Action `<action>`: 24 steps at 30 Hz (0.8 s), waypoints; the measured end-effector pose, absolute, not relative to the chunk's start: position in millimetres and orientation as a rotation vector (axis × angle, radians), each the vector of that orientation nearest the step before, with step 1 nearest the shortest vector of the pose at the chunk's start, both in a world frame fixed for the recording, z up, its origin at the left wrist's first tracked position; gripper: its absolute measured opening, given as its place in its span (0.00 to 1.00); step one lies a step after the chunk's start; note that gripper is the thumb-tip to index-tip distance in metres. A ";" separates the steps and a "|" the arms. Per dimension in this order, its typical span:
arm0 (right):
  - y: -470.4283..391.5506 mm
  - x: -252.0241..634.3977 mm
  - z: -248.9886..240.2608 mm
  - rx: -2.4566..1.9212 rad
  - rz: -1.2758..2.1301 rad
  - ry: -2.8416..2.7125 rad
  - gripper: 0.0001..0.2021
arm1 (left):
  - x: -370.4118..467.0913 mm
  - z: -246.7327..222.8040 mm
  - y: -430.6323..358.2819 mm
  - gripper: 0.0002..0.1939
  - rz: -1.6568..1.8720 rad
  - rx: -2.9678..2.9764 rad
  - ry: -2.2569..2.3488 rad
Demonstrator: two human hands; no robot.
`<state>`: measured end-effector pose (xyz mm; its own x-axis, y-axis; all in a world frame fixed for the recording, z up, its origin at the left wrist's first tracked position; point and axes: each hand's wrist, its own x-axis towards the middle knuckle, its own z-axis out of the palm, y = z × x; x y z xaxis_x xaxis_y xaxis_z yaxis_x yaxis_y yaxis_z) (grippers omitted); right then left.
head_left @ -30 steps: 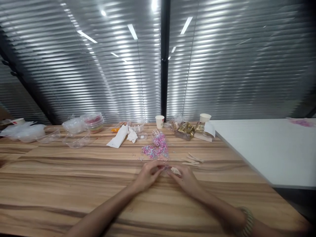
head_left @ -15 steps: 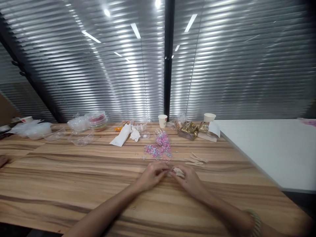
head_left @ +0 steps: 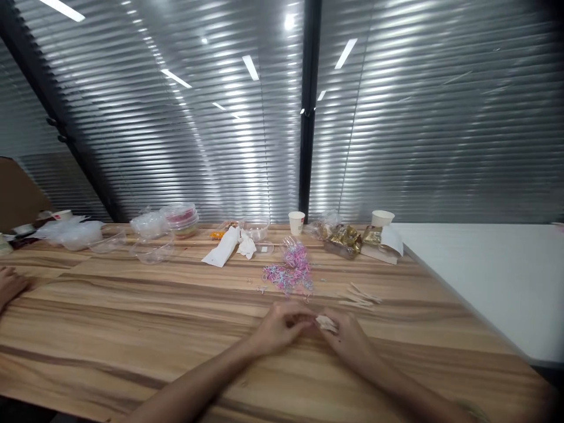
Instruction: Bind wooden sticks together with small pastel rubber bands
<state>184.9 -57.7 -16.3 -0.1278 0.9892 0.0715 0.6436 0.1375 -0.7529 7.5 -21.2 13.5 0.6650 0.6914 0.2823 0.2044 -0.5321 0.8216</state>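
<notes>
stripy wood tabletop (head_left: pixel 132 329) right under the grip | plain white surface (head_left: pixel 476 282) off to its right | silvery blinds (head_left: pixel 211 129) way past the grip, dark post (head_left: pixel 309 117) splitting them | bright light strips (head_left: pixel 250 67) kinda glaring above | brown panel (head_left: pixel 17 197) far left

Striped glare through blinds (hands slightly blurred).
</notes>
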 end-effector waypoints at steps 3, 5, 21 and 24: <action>-61.2 183.7 -14.5 -1.556 0.741 -1.856 0.17 | 10.8 13.8 -24.2 0.18 0.680 1.719 0.675; -62.6 183.7 -10.9 -1.517 0.711 -1.849 0.18 | 12.5 17.5 -24.6 0.20 0.642 1.546 0.645; -60.0 180.0 -0.1 -1.677 0.833 -1.713 0.19 | 3.3 34.3 -23.4 0.19 0.146 1.650 0.694; -56.9 180.7 -5.1 -1.697 0.856 -1.771 0.16 | 5.4 31.2 -25.6 0.20 0.267 1.838 0.722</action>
